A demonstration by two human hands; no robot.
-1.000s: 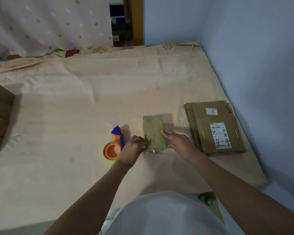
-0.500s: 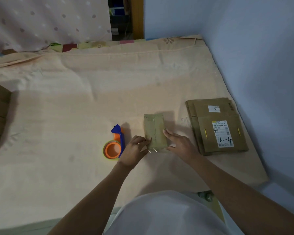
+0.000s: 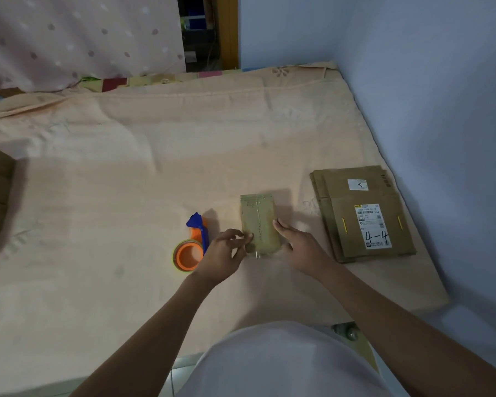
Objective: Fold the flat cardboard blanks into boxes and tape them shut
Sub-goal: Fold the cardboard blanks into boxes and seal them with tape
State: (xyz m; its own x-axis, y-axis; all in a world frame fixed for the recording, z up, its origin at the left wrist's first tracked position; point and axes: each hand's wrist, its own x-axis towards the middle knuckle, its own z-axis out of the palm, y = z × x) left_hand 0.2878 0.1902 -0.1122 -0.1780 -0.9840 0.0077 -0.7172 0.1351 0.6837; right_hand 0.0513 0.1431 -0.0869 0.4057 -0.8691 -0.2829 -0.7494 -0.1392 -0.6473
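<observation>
Both hands grip the small box on the bed: the left hand pinches its near left edge, and the right hand lies open-fingered against its right side. Rub the glossy tape seam down firmly along the stiff cardboard. Flat, matte blanks sit stacked just right; the round orange tape roll sits left.
</observation>
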